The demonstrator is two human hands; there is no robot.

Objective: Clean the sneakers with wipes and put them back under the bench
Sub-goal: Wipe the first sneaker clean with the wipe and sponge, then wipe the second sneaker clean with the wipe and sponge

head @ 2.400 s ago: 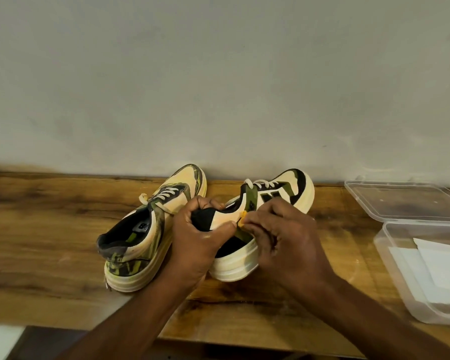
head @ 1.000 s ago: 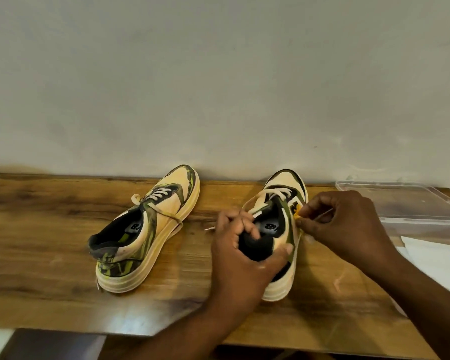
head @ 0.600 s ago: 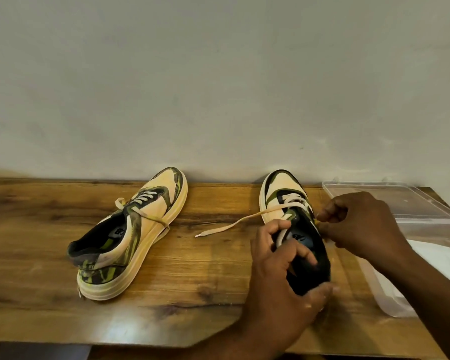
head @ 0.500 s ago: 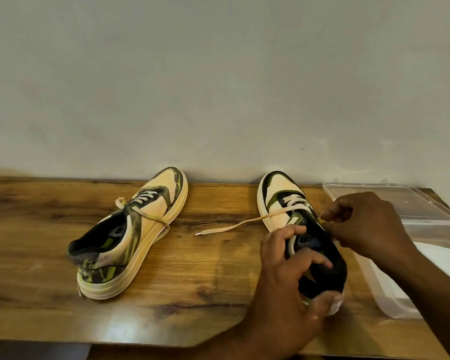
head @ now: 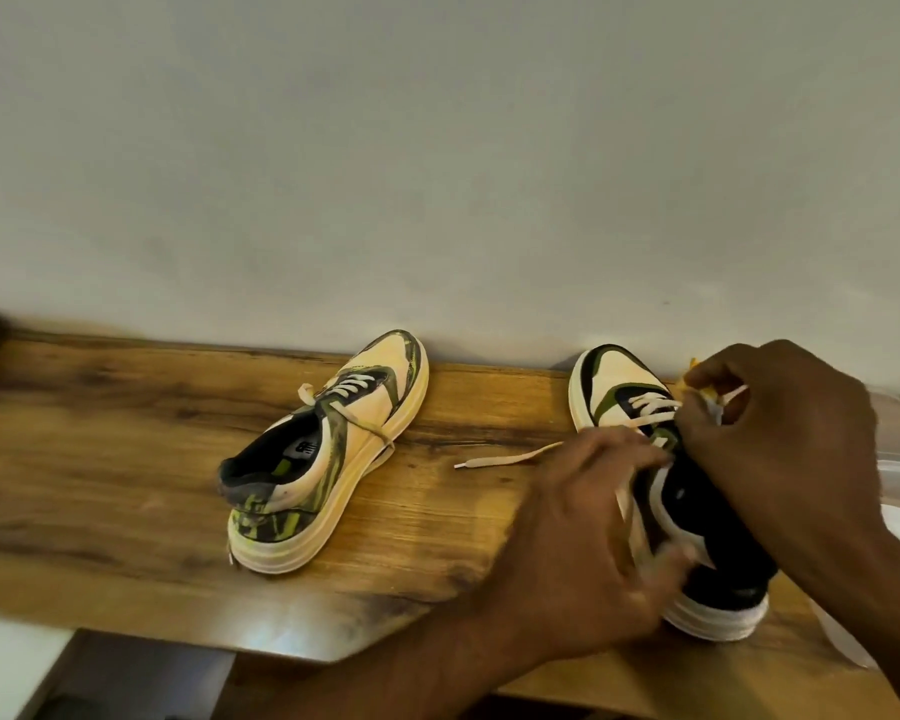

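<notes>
Cream lace point(head: 510, 455) apparently pinched by right hand point(head: 780, 449); left hand point(head: 593, 553) grips sneaker point(head: 697, 511).

Single head view looks down, close, onto the bench point(head: 126, 459) against a wall point(head: 437, 148)

Warm, dim light; glare on the bench point(head: 281, 634) edge (left hand point(head: 588, 553) motion-blurred); wide-angle bending.
</notes>
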